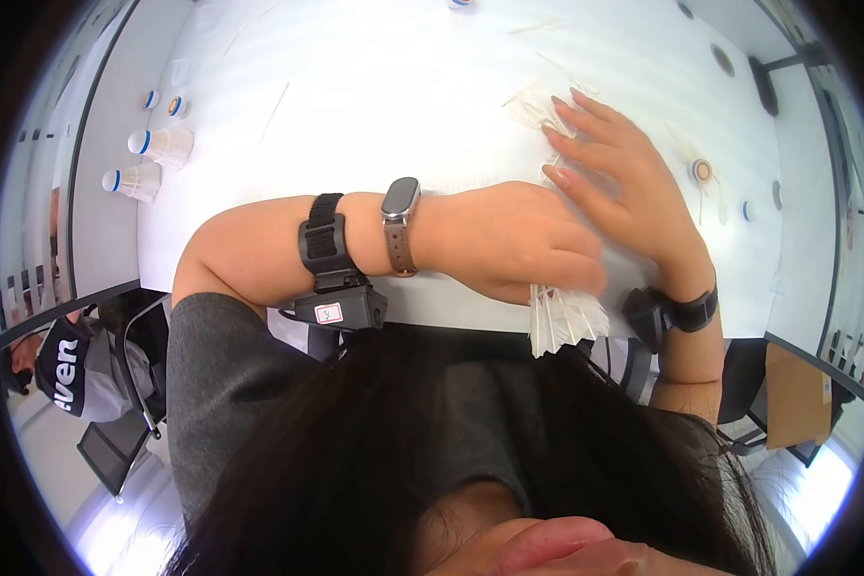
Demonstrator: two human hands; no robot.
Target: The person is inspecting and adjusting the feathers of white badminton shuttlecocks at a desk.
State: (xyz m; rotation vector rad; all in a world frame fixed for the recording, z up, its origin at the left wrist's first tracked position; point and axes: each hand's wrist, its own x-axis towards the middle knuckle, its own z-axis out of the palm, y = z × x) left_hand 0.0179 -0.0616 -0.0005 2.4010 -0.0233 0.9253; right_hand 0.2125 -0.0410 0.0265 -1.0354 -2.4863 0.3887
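Observation:
My left hand point(547, 245) is closed, its arm reaching across the front of the white table from the left. A shuttlecock point(568, 322) is in its fist, the white feather skirt fanning out toward my body over the table edge and the head hidden in the fingers. Just beyond it my right hand point(619, 178) is open, fingers stretched out to the left and palm low over the table. Loose white feathers point(530, 106) lie at its fingertips. Nothing shows in the grip of that hand.
Two whole shuttlecocks point(163, 149) with blue bands lie at the left, near detached cork heads point(177, 107). Another cork head point(701, 171) sits at the right among feather bits. A stray feather point(276, 110) lies far left of centre. Panels border the table; a cardboard box point(798, 396) stands beyond, right.

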